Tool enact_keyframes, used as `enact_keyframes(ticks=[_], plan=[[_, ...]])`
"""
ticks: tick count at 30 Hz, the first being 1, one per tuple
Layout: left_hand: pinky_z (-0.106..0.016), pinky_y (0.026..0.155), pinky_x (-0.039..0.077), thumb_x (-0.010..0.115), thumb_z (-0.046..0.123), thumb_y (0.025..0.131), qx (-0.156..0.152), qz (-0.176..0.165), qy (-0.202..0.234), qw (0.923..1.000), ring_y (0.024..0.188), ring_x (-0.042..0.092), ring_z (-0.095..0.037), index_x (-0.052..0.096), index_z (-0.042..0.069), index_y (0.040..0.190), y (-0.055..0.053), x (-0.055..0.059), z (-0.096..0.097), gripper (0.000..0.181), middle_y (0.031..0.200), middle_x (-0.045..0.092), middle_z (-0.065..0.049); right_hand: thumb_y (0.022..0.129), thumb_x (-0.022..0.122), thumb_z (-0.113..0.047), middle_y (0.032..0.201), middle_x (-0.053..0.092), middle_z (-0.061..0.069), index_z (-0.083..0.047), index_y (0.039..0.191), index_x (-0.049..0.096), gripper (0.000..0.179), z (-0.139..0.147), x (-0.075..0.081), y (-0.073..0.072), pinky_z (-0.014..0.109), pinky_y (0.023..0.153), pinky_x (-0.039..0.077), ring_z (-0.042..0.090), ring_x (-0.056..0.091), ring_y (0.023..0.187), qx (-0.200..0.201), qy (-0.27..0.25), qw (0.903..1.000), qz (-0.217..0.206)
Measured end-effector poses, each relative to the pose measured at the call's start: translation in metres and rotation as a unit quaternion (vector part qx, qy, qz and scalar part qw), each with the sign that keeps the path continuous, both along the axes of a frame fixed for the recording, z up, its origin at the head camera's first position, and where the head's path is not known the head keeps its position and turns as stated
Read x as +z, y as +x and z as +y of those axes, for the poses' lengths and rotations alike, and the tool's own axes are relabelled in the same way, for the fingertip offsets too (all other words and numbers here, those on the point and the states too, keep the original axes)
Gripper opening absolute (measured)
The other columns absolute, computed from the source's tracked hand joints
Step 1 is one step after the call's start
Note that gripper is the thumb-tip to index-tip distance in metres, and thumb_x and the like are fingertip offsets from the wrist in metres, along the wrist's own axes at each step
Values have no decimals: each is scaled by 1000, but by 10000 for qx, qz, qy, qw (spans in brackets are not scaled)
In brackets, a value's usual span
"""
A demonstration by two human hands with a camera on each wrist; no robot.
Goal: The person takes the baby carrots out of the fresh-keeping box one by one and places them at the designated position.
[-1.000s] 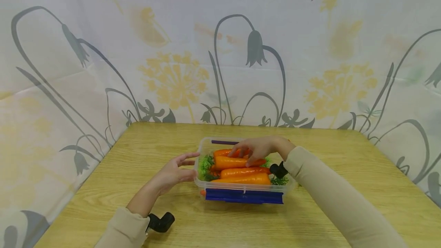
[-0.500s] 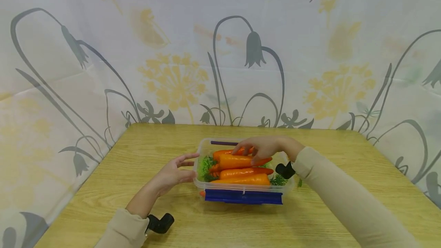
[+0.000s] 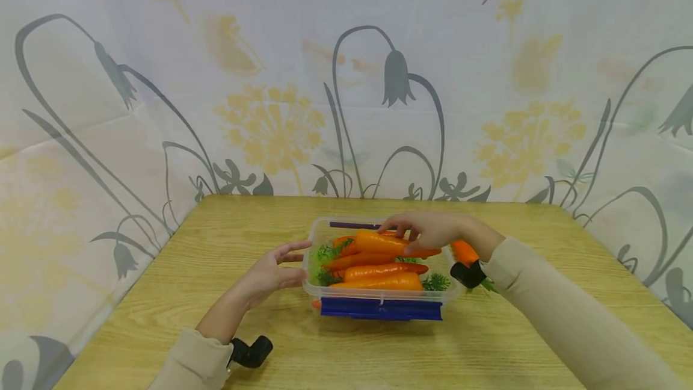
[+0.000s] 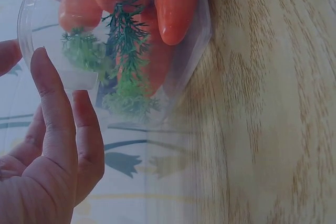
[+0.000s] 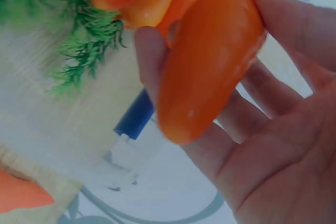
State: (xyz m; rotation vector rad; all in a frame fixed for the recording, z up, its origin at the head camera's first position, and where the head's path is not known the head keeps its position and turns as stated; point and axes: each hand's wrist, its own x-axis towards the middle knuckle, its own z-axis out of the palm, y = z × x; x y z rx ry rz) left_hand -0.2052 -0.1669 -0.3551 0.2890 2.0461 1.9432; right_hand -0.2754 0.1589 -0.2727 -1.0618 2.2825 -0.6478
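Note:
A clear plastic box [image 3: 373, 295] with blue clip flaps [image 3: 381, 309] holds several orange carrots [image 3: 376, 282] with green leafy tops. My right hand [image 3: 435, 230] pinches one carrot [image 5: 210, 61] between thumb and fingers, lifted over the others at the back of the box. Its tapered end points right, past the fingers. At the box's left end, my left hand [image 3: 271, 272] has its fingers extended, the fingertips at the wall and rim. The left wrist view shows those fingers [image 4: 55, 114] at the clear wall, with leafy tops [image 4: 126, 51] behind it.
Right of the box another carrot [image 3: 464, 251] lies on the wooden table [image 3: 227, 227], partly hidden by my right wrist. Behind the table hangs a flower-patterned cloth [image 3: 346, 107]. Black wrist mounts [image 3: 251, 352] stick out from both sleeves.
My right hand has moved right and slightly up, drawing the pinched carrot along with it. More of the carrot outside the box shows. My left hand stays at the box's left end.

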Motion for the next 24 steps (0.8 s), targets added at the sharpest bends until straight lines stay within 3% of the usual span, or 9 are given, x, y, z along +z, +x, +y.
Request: enact_keyframes(ticks=[7, 13, 19, 24], plan=[[-39, 87, 49, 63, 0, 86, 29, -1, -37, 10000, 114, 47, -38, 35, 0, 142, 1, 1, 1, 63, 139, 24, -30, 92, 56, -7, 129, 44, 18, -13, 141, 37, 53, 17, -8, 4, 40, 85, 48, 31, 54, 106, -601, -339, 9974, 204], [-39, 87, 49, 64, 1, 86, 63, -16, -34, 10000, 113, 49, -37, 35, 1, 142, 1, 1, 0, 63, 140, 23, -30, 91, 57, -8, 121, 49, 20, -10, 140, 38, 52, 30, -13, 6, 41, 81, 50, 31, 57, 100, -855, -657, 9924, 594], [-39, 87, 49, 63, 1, 86, 33, 20, -66, 10000, 110, 52, -35, 34, 0, 143, 0, -1, -1, 64, 140, 23, -30, 90, 60, -7, 117, 51, 21, -9, 140, 38, 55, 45, -21, 7, 37, 73, 52, 32, 58, 97, -1138, -1022, 9845, 863], [-39, 86, 49, 63, 2, 87, 17, 33, -69, 10000, 108, 52, -34, 33, 0, 143, 0, -1, -1, 64, 139, 23, -30, 89, 62, -8, 116, 53, 20, -8, 140, 38, 56, 55, -24, 10, 40, 76, 51, 27, 59, 93, -1234, -1346, 9749, 1277]])
